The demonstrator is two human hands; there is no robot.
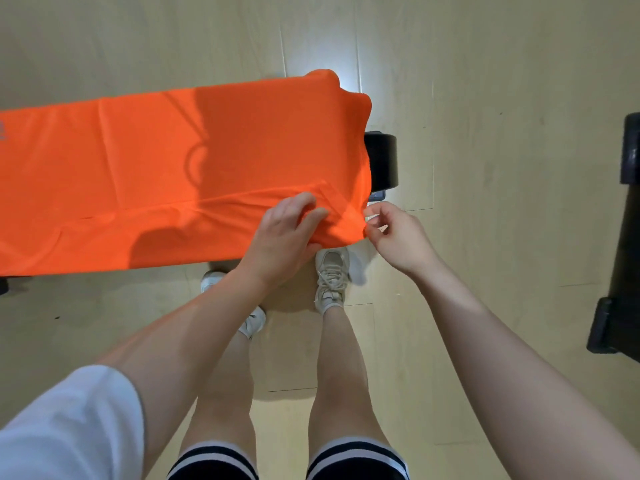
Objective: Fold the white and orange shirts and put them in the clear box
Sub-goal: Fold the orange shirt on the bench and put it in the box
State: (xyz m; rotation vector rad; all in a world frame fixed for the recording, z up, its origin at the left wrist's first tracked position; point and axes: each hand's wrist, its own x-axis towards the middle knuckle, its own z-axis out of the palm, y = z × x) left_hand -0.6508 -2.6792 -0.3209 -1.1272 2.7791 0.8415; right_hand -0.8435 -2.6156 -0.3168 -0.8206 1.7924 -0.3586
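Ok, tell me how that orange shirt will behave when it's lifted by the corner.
The orange shirt will probably go floppy: it already drapes over the surface's far end and wrinkles under the left hand. It seems light, since the right hand needs only a fingertip pinch at its corner. The smooth fabric may slide.

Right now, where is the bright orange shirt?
In the head view, the bright orange shirt lies spread over a raised surface, left of centre. The left hand grips its near right corner; the right hand pinches the edge alongside.
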